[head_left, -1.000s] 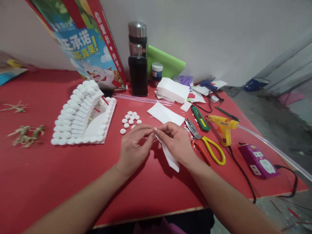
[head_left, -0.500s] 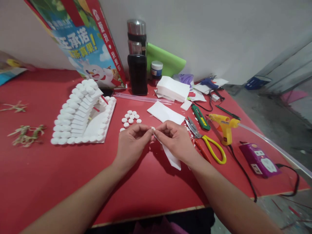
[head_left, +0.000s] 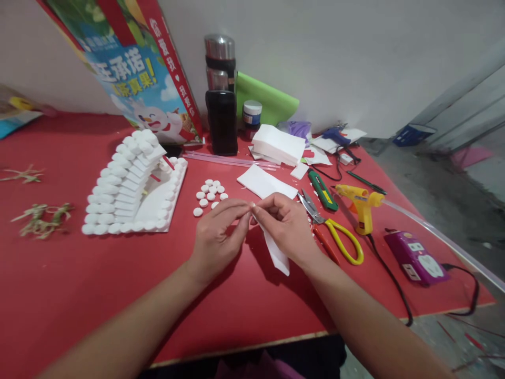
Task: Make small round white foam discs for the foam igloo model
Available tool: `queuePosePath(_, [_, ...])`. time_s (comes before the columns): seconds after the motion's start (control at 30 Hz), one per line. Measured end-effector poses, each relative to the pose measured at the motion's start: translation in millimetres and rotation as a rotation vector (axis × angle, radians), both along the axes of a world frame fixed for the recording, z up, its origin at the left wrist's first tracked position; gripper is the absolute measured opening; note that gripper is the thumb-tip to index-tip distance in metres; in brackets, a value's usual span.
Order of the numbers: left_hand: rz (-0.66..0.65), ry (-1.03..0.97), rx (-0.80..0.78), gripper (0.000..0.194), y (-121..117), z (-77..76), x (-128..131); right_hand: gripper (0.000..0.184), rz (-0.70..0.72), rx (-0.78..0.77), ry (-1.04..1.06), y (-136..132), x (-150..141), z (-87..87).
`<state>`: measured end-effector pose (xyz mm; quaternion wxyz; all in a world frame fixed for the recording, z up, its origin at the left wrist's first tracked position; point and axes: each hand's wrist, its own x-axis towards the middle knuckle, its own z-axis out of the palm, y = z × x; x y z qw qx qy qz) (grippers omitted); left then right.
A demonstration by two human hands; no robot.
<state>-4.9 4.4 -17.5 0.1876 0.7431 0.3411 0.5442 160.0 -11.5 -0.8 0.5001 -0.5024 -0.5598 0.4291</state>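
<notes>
My left hand [head_left: 219,237] and my right hand [head_left: 284,226] meet fingertip to fingertip above the table, both closed in a pinch. Between the tips shows a sliver of a small white piece [head_left: 253,205], mostly covered by the fingers. Below my right hand slants a white strip [head_left: 278,256]; its upper end is hidden, and I cannot tell whether the hand holds it. Just beyond my left hand lie several round white tablet-like discs [head_left: 211,197]. Further left stands a white model [head_left: 152,215] with curved steps, edged with rows of similar discs.
To the right lie yellow-handled scissors [head_left: 339,237], a green utility knife [head_left: 322,189], a yellow glue gun [head_left: 361,205] with its cord, and a purple power socket [head_left: 416,258]. White sheets [head_left: 268,181], a dark phone-like object [head_left: 221,122] and a printed bag [head_left: 138,79] are behind.
The joined fingertips have shifted slightly right, and the small white piece shows less between them. My left hand has turned a little, uncovering more discs. The view has moved slightly.
</notes>
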Motion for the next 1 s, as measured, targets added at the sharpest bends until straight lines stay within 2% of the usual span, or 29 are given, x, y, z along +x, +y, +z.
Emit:
queuePosePath(0.13, [-0.148, -0.268, -0.51, 0.007, 3.6, 9.5, -4.4, 0.014, 0.065, 0.045, -0.111, 0.0, 3.9, 2.9])
queuePosePath(0.2, [-0.204, -0.34, -0.697, 0.005, 6.1, 11.3, -7.6, 0.011, 0.124, 0.071, -0.171, -0.2, 6.6, 3.9])
queuePosePath(0.3, [-0.211, -0.303, -0.697, 0.004, 7.5, 11.4, -10.5, 0.01, 0.164, 0.118, -0.249, -0.7, 10.3, 4.4])
queuePosePath(0.43, [-0.191, -0.269, -0.627, 0.005, 5.0, 11.3, -9.4, 0.01, 0.148, 0.171, -0.378, -2.3, 12.7, 5.0])
queuePosePath(0.7, [-0.146, -0.266, -0.652, 0.006, 3.3, 11.3, -6.5, 0.009, 0.097, 0.239, -0.487, -2.1, 6.0, 3.0])
queuePosePath(0.8, [-0.134, -0.296, -0.745, 0.007, 2.9, 12.9, -4.6, 0.011, 0.073, 0.141, -0.413, 0.0, 5.2, 4.3])
queuePosePath(0.87, [-0.127, -0.316, -0.812, 0.01, 1.6, 14.7, -3.3, 0.015, 0.097, 0.006, -0.271, 2.4, 9.8, 8.5])
queuePosePath(1.0, [-0.154, -0.362, -0.877, 0.015, 0.3, 15.7, -4.4, 0.04, 0.246, -0.444, 0.238, 10.6, 27.2, 18.0])
